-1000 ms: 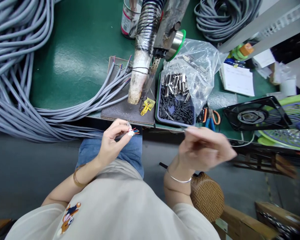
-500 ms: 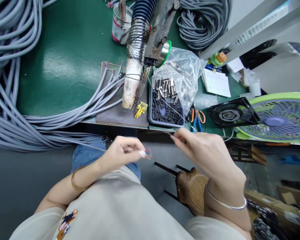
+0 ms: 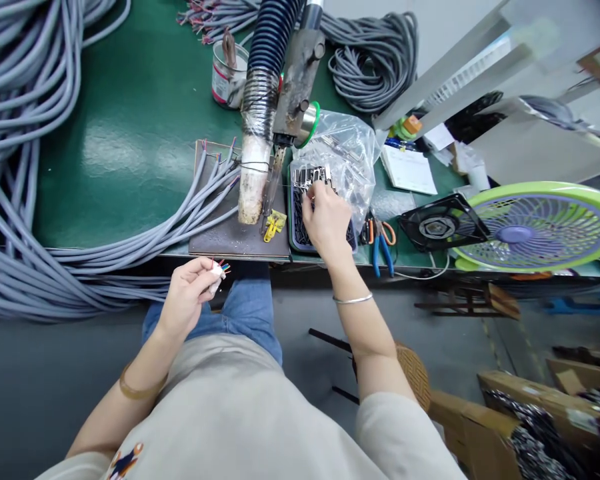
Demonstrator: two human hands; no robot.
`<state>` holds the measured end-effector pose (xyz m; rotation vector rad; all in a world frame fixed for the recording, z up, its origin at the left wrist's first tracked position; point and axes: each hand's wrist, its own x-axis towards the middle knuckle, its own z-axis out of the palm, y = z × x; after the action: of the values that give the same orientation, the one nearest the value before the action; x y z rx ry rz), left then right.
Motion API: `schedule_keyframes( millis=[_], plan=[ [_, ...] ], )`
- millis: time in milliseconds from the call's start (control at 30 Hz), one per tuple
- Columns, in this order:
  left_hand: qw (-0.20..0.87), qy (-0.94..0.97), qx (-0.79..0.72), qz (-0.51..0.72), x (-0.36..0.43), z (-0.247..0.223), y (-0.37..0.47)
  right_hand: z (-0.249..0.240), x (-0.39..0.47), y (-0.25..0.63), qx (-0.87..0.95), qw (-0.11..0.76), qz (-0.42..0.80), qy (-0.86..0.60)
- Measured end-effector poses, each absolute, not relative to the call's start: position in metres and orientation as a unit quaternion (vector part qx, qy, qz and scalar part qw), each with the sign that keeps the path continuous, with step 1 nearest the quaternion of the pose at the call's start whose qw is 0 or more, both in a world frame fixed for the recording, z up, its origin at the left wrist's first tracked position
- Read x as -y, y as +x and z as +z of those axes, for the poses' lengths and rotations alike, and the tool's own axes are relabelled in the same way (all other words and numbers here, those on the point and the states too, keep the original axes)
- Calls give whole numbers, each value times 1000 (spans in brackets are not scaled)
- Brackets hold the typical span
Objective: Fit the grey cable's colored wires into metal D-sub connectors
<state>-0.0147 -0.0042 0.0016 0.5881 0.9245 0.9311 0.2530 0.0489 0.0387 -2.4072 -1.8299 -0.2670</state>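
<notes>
My left hand (image 3: 186, 293) is closed in front of the table edge, pinching a cable end; its thin coloured wires (image 3: 224, 267) stick out past the fingertips. Something white, perhaps on the thumb, shows beside them. Over the tray (image 3: 295, 244) my right hand (image 3: 329, 219) reaches down, fingers drawn together at the metal connectors (image 3: 305, 177). Whatever those fingertips grip is hidden. Small black pieces (image 3: 300, 223) fill the tray's near part. Left of it, a soldering iron (image 3: 275, 180) points down above a yellow clip-like piece (image 3: 275, 225) on a brown board (image 3: 235, 248).
A hose (image 3: 253, 193) hangs beside the iron. Grey cables (image 3: 130, 243) lie across the left side and onto the board. Right of the tray are a plastic bag (image 3: 350, 143), blue-handled pliers (image 3: 383, 253), a black fan (image 3: 443, 227) and a green fan (image 3: 535, 230). A stool (image 3: 413, 373) stands below.
My right hand has moved forward from in front of the table into the tray. My left hand has drawn back to the left with the cable end. The view has shifted slightly.
</notes>
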Motion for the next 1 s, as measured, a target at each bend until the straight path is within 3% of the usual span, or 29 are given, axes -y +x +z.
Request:
schedule_keyframes(
  millis=[233,400,500,600,700,1000],
  plan=[
    [754,270,-424,422,3,-1,-14,33,-62,264,591,67,-53,-802],
    [756,272,-420,422,2,1,-12,45,-42,297,566,272,8,-778],
    [763,282,-411,412,0,6,-8,63,-11,299,542,424,170,-706],
    [771,306,-401,388,-2,10,0,76,21,279,528,484,302,-628],
    [777,336,-384,368,-2,13,11,71,41,247,521,491,379,-587],
    [750,378,-358,409,-1,11,24,20,43,193,508,563,245,-604]
  ],
)
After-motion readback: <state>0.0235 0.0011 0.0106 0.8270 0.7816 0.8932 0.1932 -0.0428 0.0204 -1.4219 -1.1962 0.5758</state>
